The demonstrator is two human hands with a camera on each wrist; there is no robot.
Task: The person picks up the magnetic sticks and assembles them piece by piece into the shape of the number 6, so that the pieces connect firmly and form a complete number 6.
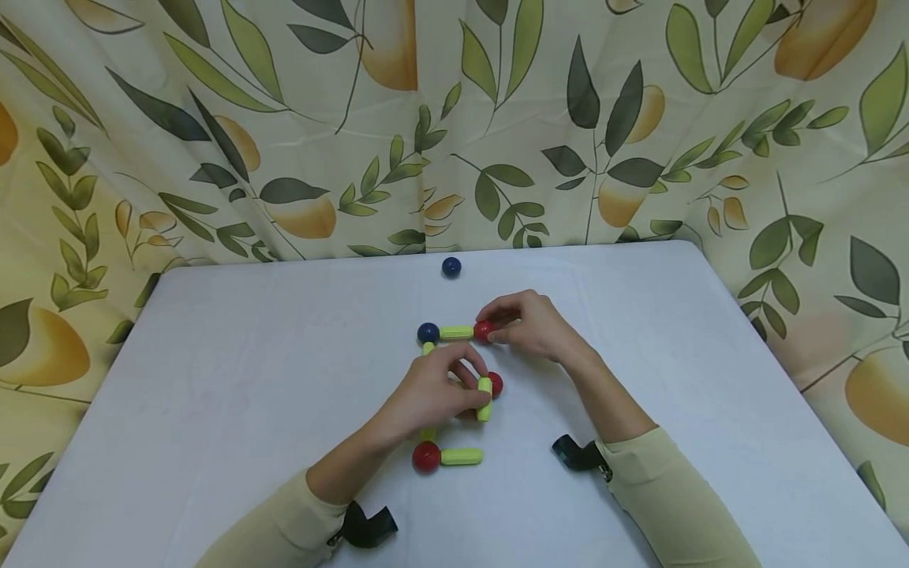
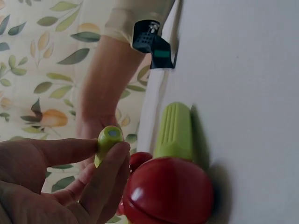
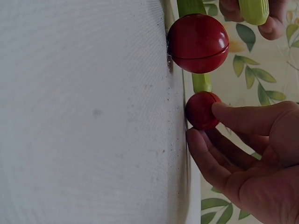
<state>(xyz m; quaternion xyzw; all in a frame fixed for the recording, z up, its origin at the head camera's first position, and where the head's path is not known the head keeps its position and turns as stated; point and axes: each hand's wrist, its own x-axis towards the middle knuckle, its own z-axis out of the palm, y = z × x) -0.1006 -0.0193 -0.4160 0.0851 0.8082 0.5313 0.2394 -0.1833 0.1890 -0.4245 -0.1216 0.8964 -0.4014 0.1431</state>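
Note:
My left hand (image 1: 440, 386) pinches a ribbed yellow-green rod (image 1: 484, 400) between thumb and fingers. A small grey disc shows in the rod's end in the left wrist view. My right hand (image 1: 529, 325) holds a red ball (image 3: 203, 110) between thumb and fingertips. That ball meets a yellow-green rod (image 1: 456, 333), whose other end is at a blue ball (image 1: 428, 333). Another red ball (image 1: 495, 384) sits just behind the rod in my left hand. Nearer the front, a larger-looking red ball (image 1: 427, 457) has a rod (image 1: 461, 457) pointing right. My left hand hides the middle of the arrangement.
A loose blue ball (image 1: 451, 267) lies near the far edge of the white table (image 1: 284, 331). Behind it hangs a leaf-patterned curtain (image 1: 497, 158). Black devices (image 1: 369, 527) are strapped to both wrists, close above the tabletop.

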